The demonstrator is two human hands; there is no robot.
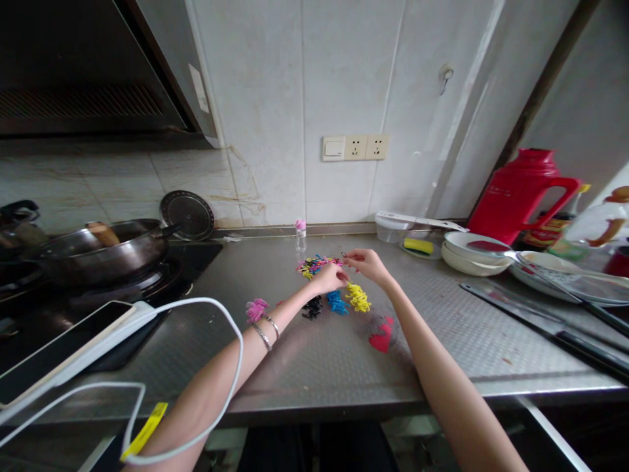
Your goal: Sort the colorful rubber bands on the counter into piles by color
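Observation:
Small coloured elastic bands lie in heaps on the metal counter. A mixed heap (314,265) is at the back. Nearer me are a pink heap (256,309), a black heap (312,307), a blue heap (337,302) and a yellow heap (358,297). My right hand (368,263) is raised beside the mixed heap, thumb and finger pinched on a thin dark elastic band (343,254). My left hand (330,279) reaches over the heaps, its fingers drawn together above the blue and yellow ones. What it holds, if anything, is too small to make out.
A small pink-capped bottle (301,236) stands behind the heaps. To the right are a sponge (418,246), stacked bowls (476,255), a long knife (521,314) and a red thermos (521,193). A pan (103,252) and a phone (63,354) with a white cable (240,347) are left.

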